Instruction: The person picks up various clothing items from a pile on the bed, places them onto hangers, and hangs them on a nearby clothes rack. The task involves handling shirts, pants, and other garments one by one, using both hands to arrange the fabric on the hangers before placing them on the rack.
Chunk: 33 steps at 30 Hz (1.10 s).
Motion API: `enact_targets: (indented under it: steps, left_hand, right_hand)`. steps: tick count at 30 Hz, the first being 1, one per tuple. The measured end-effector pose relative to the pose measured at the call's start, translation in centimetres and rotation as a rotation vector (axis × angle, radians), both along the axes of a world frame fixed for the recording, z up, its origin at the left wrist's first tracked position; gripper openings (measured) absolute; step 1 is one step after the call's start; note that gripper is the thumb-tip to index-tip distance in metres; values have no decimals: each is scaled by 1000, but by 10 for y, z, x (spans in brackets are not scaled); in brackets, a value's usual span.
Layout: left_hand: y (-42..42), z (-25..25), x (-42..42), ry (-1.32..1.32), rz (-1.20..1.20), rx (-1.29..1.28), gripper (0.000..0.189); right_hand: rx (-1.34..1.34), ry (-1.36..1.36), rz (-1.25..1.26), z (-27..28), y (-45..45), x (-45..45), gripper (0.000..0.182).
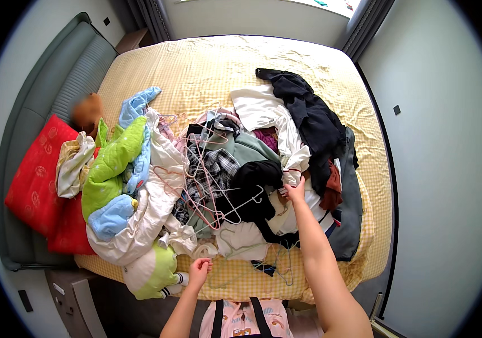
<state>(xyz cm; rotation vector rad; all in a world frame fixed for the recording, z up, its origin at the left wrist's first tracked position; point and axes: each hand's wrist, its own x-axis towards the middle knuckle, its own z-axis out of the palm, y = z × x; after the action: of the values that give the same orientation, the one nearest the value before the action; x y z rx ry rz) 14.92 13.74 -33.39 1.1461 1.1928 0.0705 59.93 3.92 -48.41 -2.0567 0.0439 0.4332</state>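
My right hand [295,192] grips the striped cuff end of a white garment [292,148] on the right of the clothes pile. My left hand [201,270] is loosely closed near the bed's front edge, with nothing visible in it. Between the hands lie a black garment [251,190], a black-and-white plaid shirt [213,169] and a white cloth [241,241]. Pink and white clothes hangers [241,207] lie tangled over the middle of the pile, and more hangers lie below. Black trousers [308,114] stretch along the pile's right side, beside dark grey trousers [349,211].
The bed [198,63] has a yellow checked sheet. At left are a padded headboard [80,63], a red pillow [38,173], a green quilted cloth [110,169] and a green-and-white plush toy [152,274]. A nightstand [65,300] stands at lower left.
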Motion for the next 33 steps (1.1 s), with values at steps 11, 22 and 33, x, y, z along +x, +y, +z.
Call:
enact_targets:
  steps: [11,22,33]
  left_hand:
    - [-61,56,131,-419,-305,477,58]
    - [-105,91,117,-531,-399,541,25]
    - [-129,76,41,-322,67,587,11]
  right_hand:
    - [528,551,402,213,-77,-161,19]
    - [786,407,35,227,-151,-208,28]
    - [423,152,855,241,-149,-293,12]
